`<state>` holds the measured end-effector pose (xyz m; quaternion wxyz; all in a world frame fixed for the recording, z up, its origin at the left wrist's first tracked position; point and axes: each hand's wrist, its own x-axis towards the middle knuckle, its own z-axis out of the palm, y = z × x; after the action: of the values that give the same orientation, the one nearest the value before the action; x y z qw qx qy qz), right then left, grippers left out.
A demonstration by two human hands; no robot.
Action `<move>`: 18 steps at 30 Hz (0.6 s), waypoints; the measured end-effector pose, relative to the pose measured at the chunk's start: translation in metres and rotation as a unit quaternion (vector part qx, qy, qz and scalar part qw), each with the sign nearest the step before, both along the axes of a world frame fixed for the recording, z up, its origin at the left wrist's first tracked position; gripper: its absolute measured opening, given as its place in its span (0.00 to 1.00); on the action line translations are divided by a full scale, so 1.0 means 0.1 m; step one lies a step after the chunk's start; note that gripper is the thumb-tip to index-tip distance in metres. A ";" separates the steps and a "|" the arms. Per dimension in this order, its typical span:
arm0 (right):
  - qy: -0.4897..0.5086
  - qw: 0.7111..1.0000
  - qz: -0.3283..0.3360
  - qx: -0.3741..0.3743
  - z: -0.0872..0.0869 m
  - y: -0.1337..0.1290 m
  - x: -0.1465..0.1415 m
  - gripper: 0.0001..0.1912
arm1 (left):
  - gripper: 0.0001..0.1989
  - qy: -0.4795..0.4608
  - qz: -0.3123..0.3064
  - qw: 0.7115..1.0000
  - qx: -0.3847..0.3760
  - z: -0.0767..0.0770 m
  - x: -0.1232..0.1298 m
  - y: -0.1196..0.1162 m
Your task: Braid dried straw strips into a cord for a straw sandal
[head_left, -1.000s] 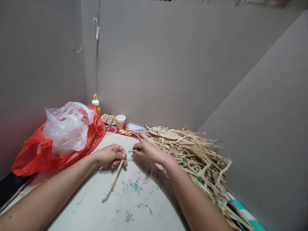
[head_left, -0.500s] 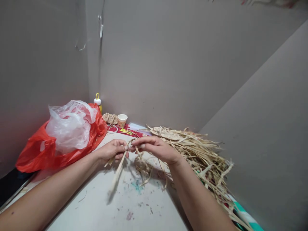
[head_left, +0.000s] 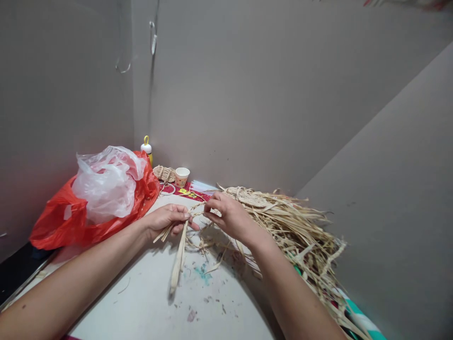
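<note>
Between finger and thumb, my left hand (head_left: 170, 221) pinches several dry straw strands; one broad flat strip (head_left: 178, 264) hangs down from it over the white tabletop (head_left: 141, 283). A twisted straw cord (head_left: 198, 206) runs from that pinch towards the right. Its other end is at my right hand (head_left: 228, 215), whose fingers are bent and closed on the cord. Below the hands lies a loose tangle of straw cord (head_left: 205, 243), partly under my right hand. The exact grip of the right fingertips is partly hidden.
To the right lies a large heap of dry straw (head_left: 300, 222), with a woven straw sole (head_left: 247, 196) on it. A red plastic bag (head_left: 60, 222) with a clear one sits left. Behind are a paper cup (head_left: 182, 178), another woven sole (head_left: 164, 173) and a bottle (head_left: 146, 148).
My right hand has moved right, away from my left, and the cord now spans the gap between them. The hanging strip has swung slightly right. The whole view has shifted a little.
</note>
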<state>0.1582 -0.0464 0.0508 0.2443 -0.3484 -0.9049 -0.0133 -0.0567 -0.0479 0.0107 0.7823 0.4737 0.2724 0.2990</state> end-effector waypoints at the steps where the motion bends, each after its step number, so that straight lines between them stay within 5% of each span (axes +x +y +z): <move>1: 0.009 1.000 0.006 -0.003 0.01 -0.01 -0.01 0.03 | 0.10 0.009 0.009 1.000 0.009 0.02 0.01 -0.01; 7: 0.081 0.996 0.035 -0.033 0.08 -0.06 -0.06 0.04 | 0.11 0.044 0.082 0.994 0.064 -0.01 0.04 -0.01; 12: 0.162 0.974 0.009 -0.156 0.08 -0.03 -0.05 0.07 | 0.11 0.083 0.158 0.969 0.169 -0.04 0.08 -0.04; 15: 0.234 0.941 -0.004 -0.244 0.04 0.01 -0.04 0.08 | 0.09 0.120 0.199 0.930 0.283 -0.02 0.12 -0.09; 18: 0.311 0.888 -0.008 -0.338 -0.02 0.03 -0.07 0.09 | 0.09 0.186 0.235 0.849 0.435 -0.03 0.14 -0.12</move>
<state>0.1508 -0.0433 0.0486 0.3805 -0.4038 -0.7296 0.3999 -0.0428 -0.0602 0.0082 0.3375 0.7341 0.3579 0.4681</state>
